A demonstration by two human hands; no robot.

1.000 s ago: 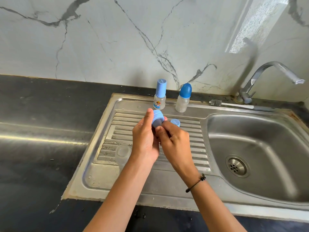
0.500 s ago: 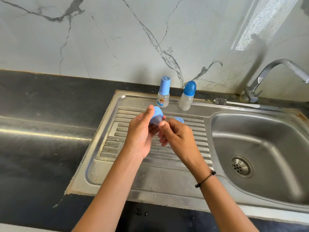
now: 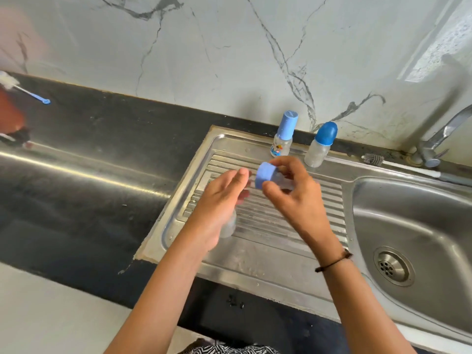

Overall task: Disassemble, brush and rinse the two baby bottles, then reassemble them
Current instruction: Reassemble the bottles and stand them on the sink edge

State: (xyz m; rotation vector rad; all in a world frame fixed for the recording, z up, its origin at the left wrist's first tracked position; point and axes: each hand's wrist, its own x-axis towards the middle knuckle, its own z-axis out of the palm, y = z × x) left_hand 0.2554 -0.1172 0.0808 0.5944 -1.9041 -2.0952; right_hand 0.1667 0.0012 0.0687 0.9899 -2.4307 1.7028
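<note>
Centrally, over the ribbed drainboard (image 3: 255, 241), the right hand (image 3: 293, 198) pinches a light-blue cap (image 3: 265, 175) between thumb and curled fingers. The left hand (image 3: 219, 198) is beside it with loosely spread fingers; whether it holds anything I cannot tell. A clear bottle (image 3: 228, 227) lies on the drainboard under the left wrist, partly hidden. At the sink's back rim stand two small bottles: one with a tall cap (image 3: 283, 135) and a colourful printed label too small to read, and one with a domed blue cap (image 3: 320, 144). A brush (image 3: 398, 166) lies right of them, near the tap (image 3: 439, 139). Another brush (image 3: 28, 92) rests on the dark counter (image 3: 89, 159), upper left.
</note>
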